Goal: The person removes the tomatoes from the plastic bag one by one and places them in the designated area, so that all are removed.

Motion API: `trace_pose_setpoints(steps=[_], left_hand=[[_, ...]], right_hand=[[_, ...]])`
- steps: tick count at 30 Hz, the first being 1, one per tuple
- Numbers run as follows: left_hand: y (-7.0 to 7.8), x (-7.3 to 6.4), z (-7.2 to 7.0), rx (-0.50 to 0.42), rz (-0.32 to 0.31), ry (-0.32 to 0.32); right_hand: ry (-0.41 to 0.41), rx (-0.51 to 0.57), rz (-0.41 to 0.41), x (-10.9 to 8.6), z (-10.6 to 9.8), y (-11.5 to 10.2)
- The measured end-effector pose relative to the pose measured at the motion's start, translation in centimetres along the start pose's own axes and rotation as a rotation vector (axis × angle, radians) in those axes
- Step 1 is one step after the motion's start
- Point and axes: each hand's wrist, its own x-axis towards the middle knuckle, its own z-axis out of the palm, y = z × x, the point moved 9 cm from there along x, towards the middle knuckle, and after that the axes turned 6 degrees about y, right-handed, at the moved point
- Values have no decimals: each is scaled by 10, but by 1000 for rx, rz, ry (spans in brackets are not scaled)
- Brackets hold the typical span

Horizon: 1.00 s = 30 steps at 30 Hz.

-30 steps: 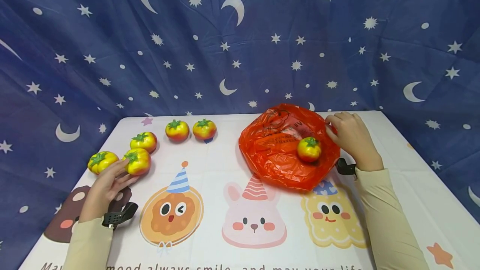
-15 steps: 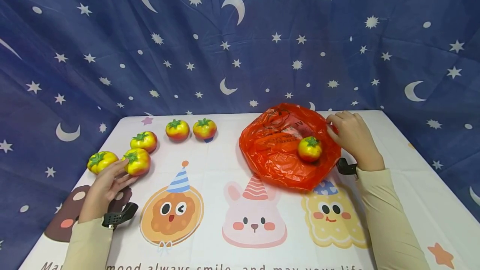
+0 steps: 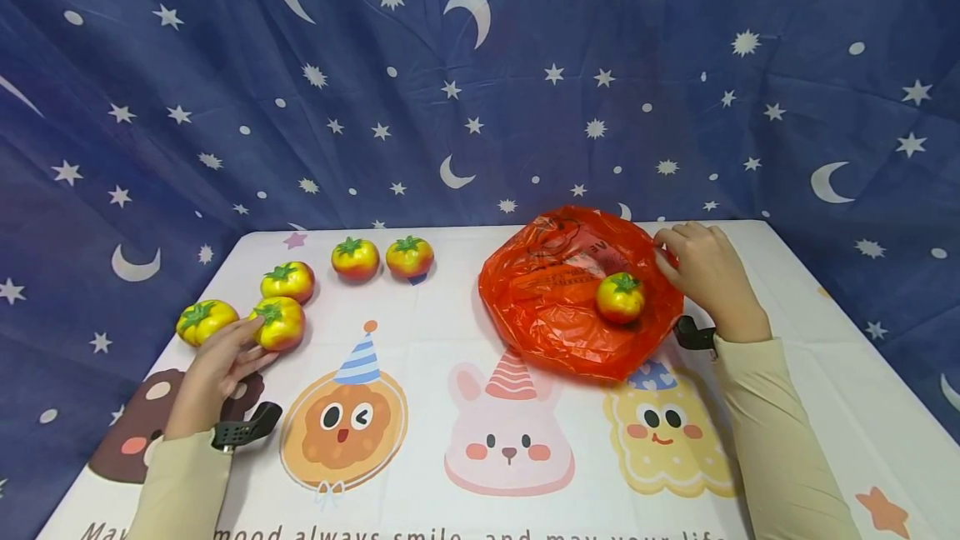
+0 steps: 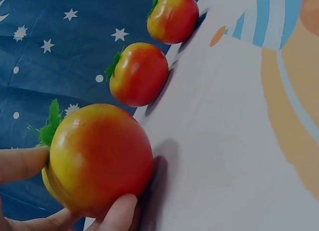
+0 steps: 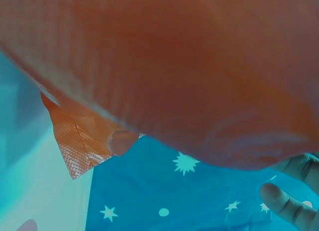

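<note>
My left hand (image 3: 219,361) grips a yellow-and-red tomato (image 3: 285,326) with a green leafy top. In the left wrist view, fingers and thumb (image 4: 121,214) surround the lower side of that tomato (image 4: 102,156). A red plastic bag (image 3: 536,327) spreads over the far right part of the table, its mouth facing up. My right hand (image 3: 711,280) pinches the bag's far right edge. Inside the bag sits one tomato (image 3: 620,300). The right wrist view is mostly filled by the bag (image 5: 164,76), with two fingers (image 5: 291,207) at its lower right.
Another tomato (image 3: 206,322) lies right beside my left hand, and one (image 3: 288,282) just behind. Farther back stand two more, a left tomato (image 3: 355,260) and a right tomato (image 3: 410,257). A starry blue curtain (image 3: 450,165) hangs behind the white printed tablecloth (image 3: 420,423).
My left hand and the tomato it holds have shifted very slightly to the right. The right hand and the bag stay nearly where they were.
</note>
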Motion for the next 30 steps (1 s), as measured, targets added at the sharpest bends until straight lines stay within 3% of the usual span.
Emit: trace_pose_setpoints(steps=[12, 30], left_hand=[[3, -1, 0, 143, -26, 27], [5, 1, -4, 89, -26, 40]], right_hand=[[1, 10, 2, 1, 0, -1], [7, 8, -6, 0, 0, 0]])
